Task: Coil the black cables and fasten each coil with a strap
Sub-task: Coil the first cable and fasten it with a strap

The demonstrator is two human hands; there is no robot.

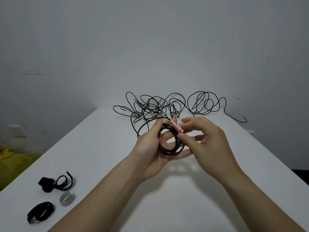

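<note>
one coil point(167, 152) is wound, gripped in the left hand point(150, 148); the right hand point(209, 139) pinches the red-and-white tag point(176, 126) at its rim. no strap is on it yet. loose cables point(158, 106) lie tangled beyond both hands, and the straps point(56, 182) lie well to the left of the left hand.

dim even light | soft shadows under forearms | edges bowed, soft

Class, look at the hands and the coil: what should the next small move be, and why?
Probably the right hand should release the red-and-white label and reach for a black strap while the left hand holds the cable coil: the coil looks wound, and no strap is on it yet.
</note>
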